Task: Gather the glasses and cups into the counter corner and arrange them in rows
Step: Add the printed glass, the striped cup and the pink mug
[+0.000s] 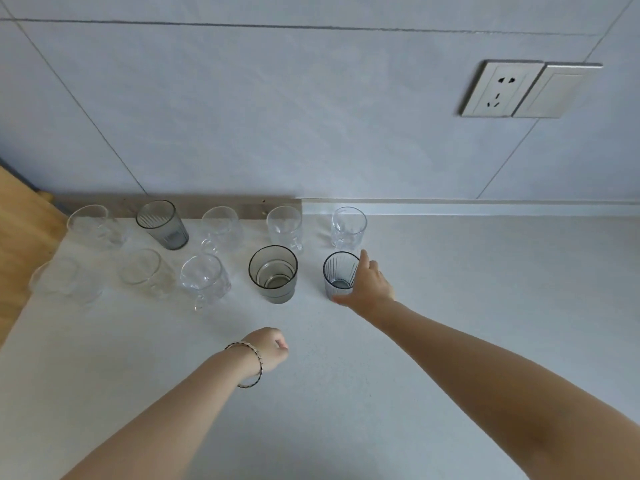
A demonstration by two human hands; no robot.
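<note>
While right hand grips striped glass, left hand hangs fisted, empty.

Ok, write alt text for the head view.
A right hand grips a striped glass at the right end of two rows of glasses on a white counter. The left hand hovers closed nearby, holding nothing.

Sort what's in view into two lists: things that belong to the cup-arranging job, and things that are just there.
Part of the job:
- back row of five glasses
- front row of five glasses
- striped glass at the front row's right end, gripped by the right hand
- left hand, curled, holding nothing

Just there:
- wall socket
- blank plate
- wooden surface
</note>
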